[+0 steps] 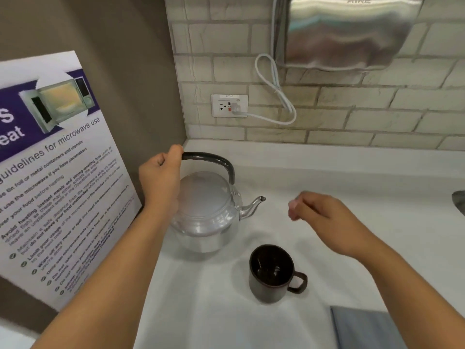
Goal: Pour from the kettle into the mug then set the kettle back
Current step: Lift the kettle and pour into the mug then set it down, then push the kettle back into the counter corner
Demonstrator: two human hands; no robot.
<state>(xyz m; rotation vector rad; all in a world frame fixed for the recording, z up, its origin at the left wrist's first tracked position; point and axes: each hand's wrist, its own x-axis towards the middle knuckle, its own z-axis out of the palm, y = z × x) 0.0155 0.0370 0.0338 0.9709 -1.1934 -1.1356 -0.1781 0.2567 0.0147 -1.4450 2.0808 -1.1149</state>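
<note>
The left hand (159,172) is curled around the left end of the kettle's black arched handle (214,159), fingers wrapped over the bar and the thumb tucked beneath, so it has a full grasp on it. The right hand (324,217) hangs free above the counter, holding nothing, its fingers (293,210) loosely bent and drawn together toward the thumb, slightly blurred. Directly below the left hand sits the metal kettle (206,212), its rounded body and domed lid shiny, its base apparently resting on the white countertop (352,177); the curved spout (253,205) points right, toward the right hand, with a clear gap between the spout's tip and the fingertips. The dark brown mug (273,273) stands upright on the counter nearer the person, just beside the kettle's right front and below the right hand, its handle turned to the right and its inside dark; I cannot tell whether it holds liquid. To the left, a microwave-use guidelines poster (55,177) leans on the brown wall. Behind the counter, a wall outlet (229,105) with a white cord (274,84) plugged in sits on the tiled wall, under a steel dispenser (347,31).
</note>
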